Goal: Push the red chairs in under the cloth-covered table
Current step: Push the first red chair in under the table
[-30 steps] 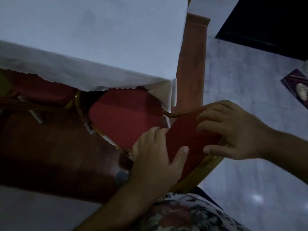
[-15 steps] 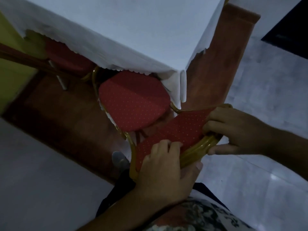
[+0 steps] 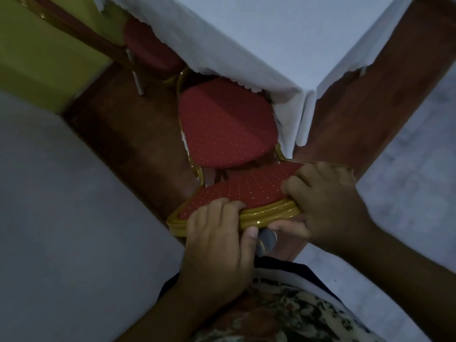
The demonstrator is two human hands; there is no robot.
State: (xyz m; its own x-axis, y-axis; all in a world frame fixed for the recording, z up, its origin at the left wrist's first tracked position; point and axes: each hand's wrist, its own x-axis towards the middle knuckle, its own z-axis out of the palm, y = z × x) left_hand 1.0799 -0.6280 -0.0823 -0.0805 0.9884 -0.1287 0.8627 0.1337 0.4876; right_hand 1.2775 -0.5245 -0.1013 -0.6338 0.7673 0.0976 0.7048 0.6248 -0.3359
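Both the left hand and right hand grip the chair back, fingers clamped on its rim; the push toward twelve o'clock, under the desk, seems unfinished.

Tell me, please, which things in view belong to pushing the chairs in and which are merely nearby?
Part of the job: red chair, gripped at its backrest by left hand and right hand; white tablecloth; second red chair.
Just nearby: brown carpet, pale floor, yellow-green wall.
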